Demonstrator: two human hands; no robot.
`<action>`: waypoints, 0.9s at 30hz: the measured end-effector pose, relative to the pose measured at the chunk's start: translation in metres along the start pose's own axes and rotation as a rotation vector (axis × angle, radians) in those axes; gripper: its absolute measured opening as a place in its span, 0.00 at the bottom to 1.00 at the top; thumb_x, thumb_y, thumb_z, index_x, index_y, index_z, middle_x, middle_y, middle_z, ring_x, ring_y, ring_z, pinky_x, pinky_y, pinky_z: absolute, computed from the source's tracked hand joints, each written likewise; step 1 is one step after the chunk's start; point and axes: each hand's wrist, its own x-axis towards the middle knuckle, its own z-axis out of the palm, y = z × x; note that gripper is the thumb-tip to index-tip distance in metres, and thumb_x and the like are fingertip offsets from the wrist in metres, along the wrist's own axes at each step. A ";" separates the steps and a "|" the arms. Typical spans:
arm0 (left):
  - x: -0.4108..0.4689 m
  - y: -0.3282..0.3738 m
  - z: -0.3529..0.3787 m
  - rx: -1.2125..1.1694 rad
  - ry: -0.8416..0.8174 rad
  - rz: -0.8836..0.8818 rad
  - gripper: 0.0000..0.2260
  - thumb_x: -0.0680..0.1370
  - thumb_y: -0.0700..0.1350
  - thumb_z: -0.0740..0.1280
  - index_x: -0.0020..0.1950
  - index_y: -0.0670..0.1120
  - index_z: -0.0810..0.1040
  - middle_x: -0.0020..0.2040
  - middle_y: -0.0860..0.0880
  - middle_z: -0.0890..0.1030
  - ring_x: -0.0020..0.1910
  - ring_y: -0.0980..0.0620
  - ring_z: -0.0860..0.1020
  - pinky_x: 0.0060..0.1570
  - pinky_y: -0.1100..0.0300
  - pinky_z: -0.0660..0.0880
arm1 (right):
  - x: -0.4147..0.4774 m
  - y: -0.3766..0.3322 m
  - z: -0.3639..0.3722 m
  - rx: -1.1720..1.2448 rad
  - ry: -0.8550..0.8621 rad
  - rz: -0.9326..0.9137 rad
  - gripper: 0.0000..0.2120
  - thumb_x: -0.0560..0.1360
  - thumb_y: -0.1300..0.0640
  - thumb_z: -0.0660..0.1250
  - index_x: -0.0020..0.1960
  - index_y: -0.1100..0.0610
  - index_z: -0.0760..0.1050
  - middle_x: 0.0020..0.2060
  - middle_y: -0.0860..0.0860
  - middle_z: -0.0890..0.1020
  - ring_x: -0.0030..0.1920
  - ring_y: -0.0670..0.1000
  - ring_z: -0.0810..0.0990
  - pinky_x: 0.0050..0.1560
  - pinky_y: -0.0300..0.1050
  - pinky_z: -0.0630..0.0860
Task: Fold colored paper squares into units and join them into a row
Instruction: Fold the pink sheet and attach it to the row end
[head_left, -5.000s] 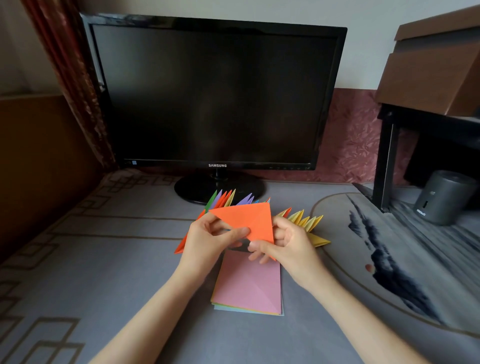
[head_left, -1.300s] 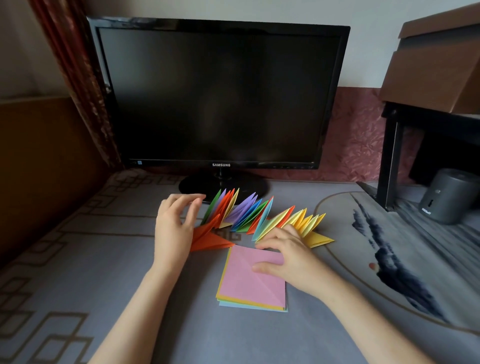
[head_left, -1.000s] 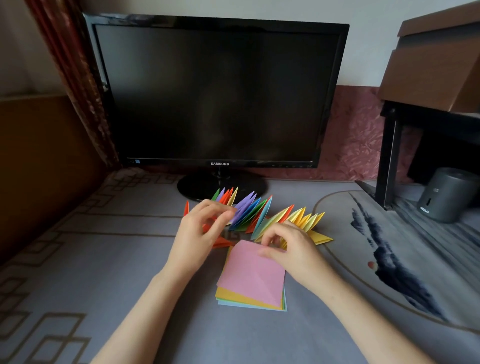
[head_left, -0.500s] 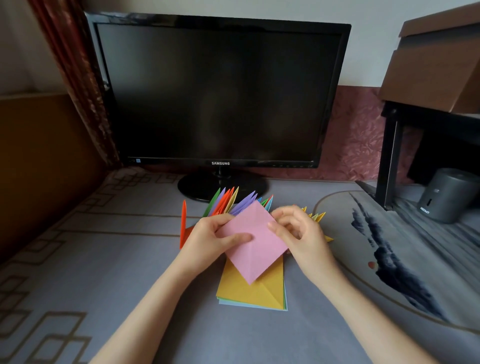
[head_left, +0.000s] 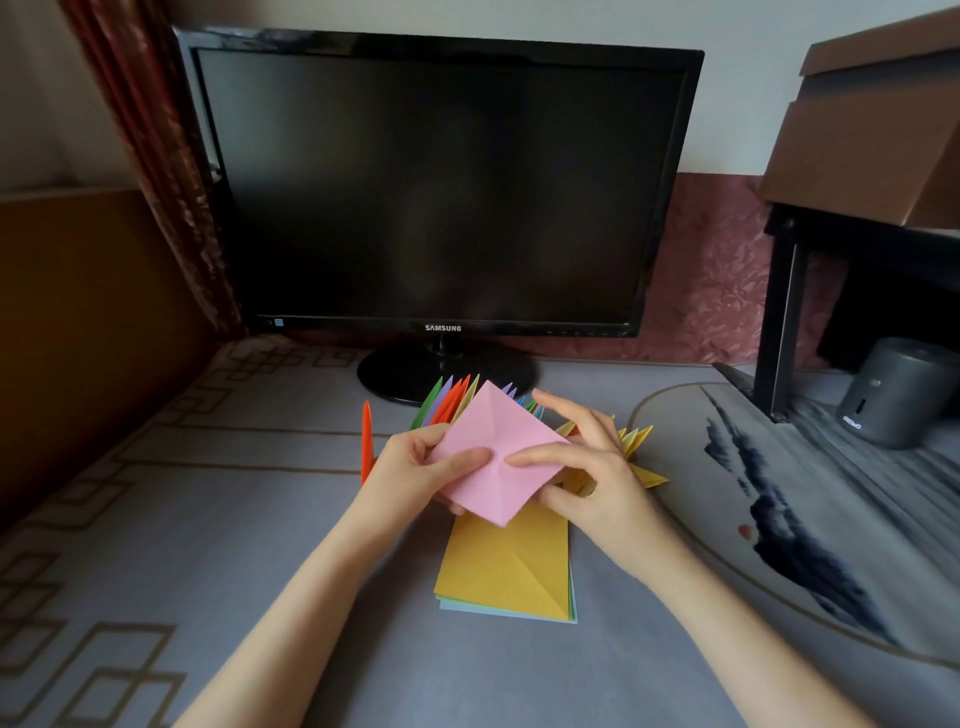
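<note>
Right now the person holds a pink square (head_left: 496, 460) up off the bench (head_left: 218, 530), turned so it stands as a diamond, one corner up and one down. The left hand (head_left: 410, 470) has its grip on the left corner: the thumb lies across the front face and the fingers are curled behind the sheet. The right hand (head_left: 592, 473) grips the right side, thumb tip pressed on the front near the middle and lower fingers tucked under the edge, while the forefinger sticks out above the paper.

Directly below, flat on the bench, lies the stack of squares (head_left: 506, 569). A yellow sheet with a diagonal crease is on top, and pale green and blue edges show beneath it. Behind the hands stands the row of folded units (head_left: 449, 402), with green, purple and orange points at its left end and yellow ones at its right. The pink sheet hides its middle. An orange unit (head_left: 367, 439) stands upright just left of the left hand. Farther back is a dark monitor (head_left: 441, 182). Off to the right sits a grey cylinder (head_left: 896, 392), with a cardboard box (head_left: 872, 130) higher up.
</note>
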 end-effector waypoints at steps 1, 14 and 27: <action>0.000 0.000 0.000 0.006 -0.021 0.002 0.02 0.75 0.41 0.69 0.45 0.44 0.81 0.36 0.47 0.83 0.28 0.53 0.78 0.27 0.64 0.75 | 0.000 -0.001 -0.001 0.033 0.024 0.016 0.14 0.68 0.60 0.74 0.48 0.43 0.83 0.67 0.41 0.69 0.66 0.43 0.65 0.61 0.27 0.61; -0.009 0.008 0.007 -0.105 -0.235 -0.047 0.26 0.72 0.63 0.63 0.56 0.43 0.79 0.49 0.43 0.85 0.47 0.44 0.84 0.37 0.58 0.81 | 0.002 -0.007 0.001 0.432 0.184 0.288 0.13 0.69 0.64 0.74 0.45 0.52 0.74 0.34 0.45 0.79 0.35 0.47 0.77 0.33 0.40 0.73; -0.005 0.002 0.010 -0.050 -0.098 -0.026 0.13 0.67 0.39 0.74 0.50 0.40 0.81 0.42 0.44 0.85 0.41 0.49 0.85 0.38 0.61 0.81 | 0.004 -0.006 0.000 0.510 0.080 0.388 0.04 0.70 0.65 0.72 0.41 0.61 0.77 0.32 0.53 0.81 0.31 0.49 0.79 0.25 0.41 0.72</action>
